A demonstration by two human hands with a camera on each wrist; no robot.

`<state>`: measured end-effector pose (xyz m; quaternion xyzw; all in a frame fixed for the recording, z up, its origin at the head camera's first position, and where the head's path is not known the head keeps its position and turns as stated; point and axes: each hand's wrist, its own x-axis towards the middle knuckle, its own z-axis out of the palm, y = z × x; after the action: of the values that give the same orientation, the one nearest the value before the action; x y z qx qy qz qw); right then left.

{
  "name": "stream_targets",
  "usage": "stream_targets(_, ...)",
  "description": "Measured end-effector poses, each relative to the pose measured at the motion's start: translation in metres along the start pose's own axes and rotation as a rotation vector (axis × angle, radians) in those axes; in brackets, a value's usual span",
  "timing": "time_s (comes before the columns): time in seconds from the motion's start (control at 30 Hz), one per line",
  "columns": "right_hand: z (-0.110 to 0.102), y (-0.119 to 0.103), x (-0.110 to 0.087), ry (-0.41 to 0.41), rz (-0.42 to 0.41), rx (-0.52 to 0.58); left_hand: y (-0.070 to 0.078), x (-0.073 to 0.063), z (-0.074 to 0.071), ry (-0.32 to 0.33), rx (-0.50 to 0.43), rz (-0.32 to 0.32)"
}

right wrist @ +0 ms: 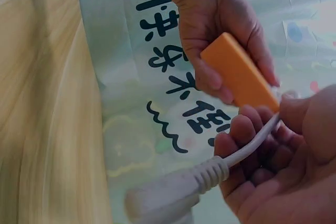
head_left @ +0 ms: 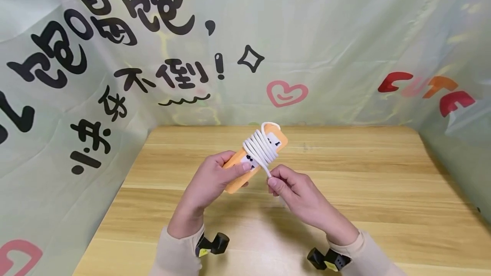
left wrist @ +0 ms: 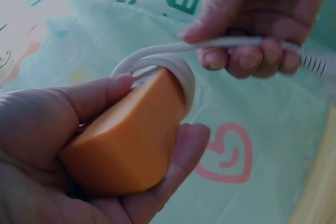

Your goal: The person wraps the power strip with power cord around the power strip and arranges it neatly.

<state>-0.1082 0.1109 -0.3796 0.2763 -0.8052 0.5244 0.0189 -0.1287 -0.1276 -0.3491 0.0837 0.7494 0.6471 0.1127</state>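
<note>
My left hand [head_left: 211, 178] grips the lower end of an orange power strip [left wrist: 128, 137], thumb on its white socket face and fingers behind it. The strip is held tilted above the table, its far end up and to the right. Several turns of white cable [head_left: 261, 146] are wound around its upper half, with a loop by the far end. Just to the right, my right hand [head_left: 301, 195] pinches the cable's free length between thumb and fingers, pulling it straight from the coils. A white plug [right wrist: 163, 198] with a ribbed neck hangs from the cable beyond that hand.
Below the hands lies a light wooden table [head_left: 345, 173]. A pale green printed cloth [head_left: 326, 46] with black lettering and hearts stands along its back and sides. Black wrist cameras [head_left: 212, 245] are strapped at both cuffs.
</note>
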Motion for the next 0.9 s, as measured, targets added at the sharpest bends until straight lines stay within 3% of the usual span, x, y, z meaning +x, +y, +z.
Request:
stream_targets(0.1, -0.005, 0.003, -0.001, -0.012, -0.054, -0.030, 0.002, -0.001, 0.000, -0.059, -0.127, 0.005)
stream_targets(0.23, -0.012, 0.007, 0.000, 0.006, -0.083, -0.106, 0.002, -0.001, 0.000, -0.072, -0.225, 0.019)
stream_targets(0.33, -0.016, 0.011, 0.002, -0.002, -0.096, -0.160, 0.001, 0.000, 0.000, -0.064, -0.258, 0.032)
stream_targets(0.57, -0.019, 0.020, 0.005, -0.031, -0.244, -0.322, -0.002, 0.004, 0.002, -0.080, -0.271, 0.026)
stream_targets(0.7, -0.023, 0.022, 0.005, -0.034, -0.202, -0.350, -0.004, 0.005, 0.001, -0.105, -0.267, 0.035)
stream_targets(0.9, -0.029, 0.028, 0.006, -0.114, -0.116, -0.315, -0.006, 0.005, -0.001, -0.172, -0.255, 0.055)
